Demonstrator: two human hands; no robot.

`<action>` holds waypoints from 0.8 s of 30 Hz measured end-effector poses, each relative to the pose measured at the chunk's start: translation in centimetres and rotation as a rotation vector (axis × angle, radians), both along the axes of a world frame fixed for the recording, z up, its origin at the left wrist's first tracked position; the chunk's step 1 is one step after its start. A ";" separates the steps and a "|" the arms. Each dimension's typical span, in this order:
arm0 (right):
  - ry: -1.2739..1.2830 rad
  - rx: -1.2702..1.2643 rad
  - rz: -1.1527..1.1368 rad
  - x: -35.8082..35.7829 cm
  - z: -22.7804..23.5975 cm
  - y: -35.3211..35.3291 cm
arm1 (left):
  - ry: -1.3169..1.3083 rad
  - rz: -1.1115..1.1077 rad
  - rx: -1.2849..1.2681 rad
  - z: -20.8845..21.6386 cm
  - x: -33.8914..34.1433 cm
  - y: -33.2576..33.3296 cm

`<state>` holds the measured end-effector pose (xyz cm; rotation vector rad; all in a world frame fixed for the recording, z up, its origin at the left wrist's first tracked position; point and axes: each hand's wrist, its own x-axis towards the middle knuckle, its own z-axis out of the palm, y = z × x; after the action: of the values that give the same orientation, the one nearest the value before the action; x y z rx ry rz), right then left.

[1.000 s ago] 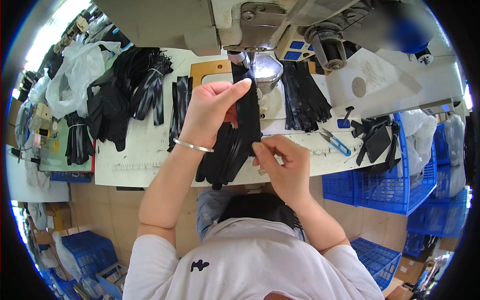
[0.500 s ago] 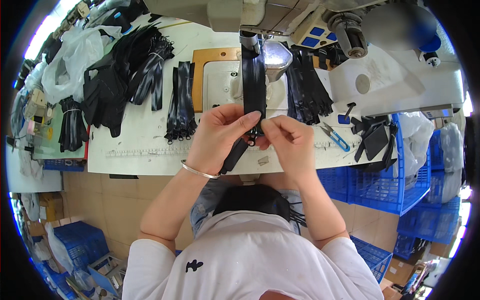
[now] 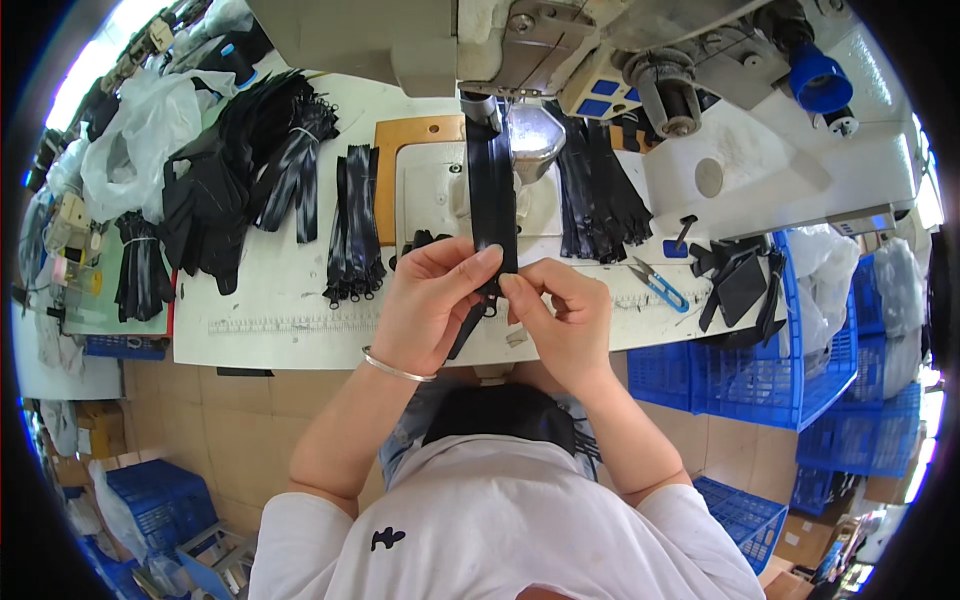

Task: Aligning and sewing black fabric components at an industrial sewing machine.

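Note:
A black zipper strip [image 3: 491,200] runs from under the sewing machine head [image 3: 530,45] down toward me. My left hand [image 3: 435,300] pinches its near end between thumb and fingers. On the other edge of that end my right hand [image 3: 562,315] is closed, thumb against the strip. A small zipper pull [image 3: 490,310] hangs between the hands. Another length of black strip [image 3: 466,332] slants down beside my left hand, partly hidden by it. Behind the strip lies the machine's pale bed plate [image 3: 425,190].
Bundled zippers lie left [image 3: 355,230] and right [image 3: 600,190] of the machine bed. Blue-handled thread snips [image 3: 662,287] and black fabric scraps [image 3: 738,288] are on the right. Dark fabric [image 3: 210,190] and a clear plastic bag [image 3: 140,135] are piled far left. A blue crate [image 3: 745,365] stands right.
The table and machine have shifted slightly down and left in the picture as the view moved. Both hands keep their pinch on the zipper's near end.

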<state>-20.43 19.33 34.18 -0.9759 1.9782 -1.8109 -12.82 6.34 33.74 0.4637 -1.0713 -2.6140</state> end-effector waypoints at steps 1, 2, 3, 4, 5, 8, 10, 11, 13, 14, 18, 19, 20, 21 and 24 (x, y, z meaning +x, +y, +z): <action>0.018 0.009 -0.004 0.0 0.0 0.0 | 0.007 0.021 -0.015 -0.2 0.0 0.0; 0.037 0.018 -0.008 0.1 0.0 -0.1 | 0.015 0.024 -0.015 -0.3 -0.1 0.0; 0.017 -0.001 -0.007 0.1 -0.1 -0.2 | 0.009 0.036 -0.035 -0.5 -0.1 -0.1; 0.022 0.000 -0.005 0.0 0.0 -0.4 | 0.001 0.047 -0.054 -0.5 -0.2 -0.2; 0.028 -0.008 -0.011 -0.1 0.0 -0.5 | 0.006 0.049 -0.052 -0.4 -0.2 -0.3; 0.034 -0.031 -0.017 -0.5 0.0 -1.2 | 0.034 0.038 -0.047 0.2 -0.8 -0.8; 0.034 -0.045 -0.020 -1.0 0.1 -1.7 | 0.032 0.051 -0.074 0.3 -1.3 -1.2; 0.029 -0.046 -0.028 -1.3 0.1 -1.9 | 0.037 0.052 -0.074 0.6 -1.5 -1.3; 0.029 -0.048 -0.035 -1.9 0.2 -2.5 | 0.075 0.020 -0.072 1.4 -2.1 -1.5; 0.024 -0.061 -0.036 -2.3 0.1 -2.8 | 0.080 0.021 -0.073 1.4 -2.4 -1.8; 0.052 -0.071 -0.033 -3.6 0.9 -3.8 | 0.071 0.143 -0.153 1.4 -3.9 -2.4; 0.054 -0.072 -0.035 -4.0 1.1 -4.0 | 0.090 0.192 -0.155 1.6 -4.3 -2.5; 0.074 -0.058 -0.047 -4.3 1.3 -4.3 | 0.091 0.190 -0.156 1.7 -4.6 -2.7; 0.092 -0.044 -0.060 -4.6 1.5 -4.5 | 0.055 0.221 -0.240 1.9 -4.9 -2.9; 0.081 -0.010 -0.092 -5.0 2.7 -5.1 | 0.010 0.299 -0.367 2.8 -5.8 -3.2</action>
<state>-25.39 14.19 36.90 -0.9909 2.0964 -1.8589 -18.66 3.11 36.50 0.4801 -1.3275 -2.1025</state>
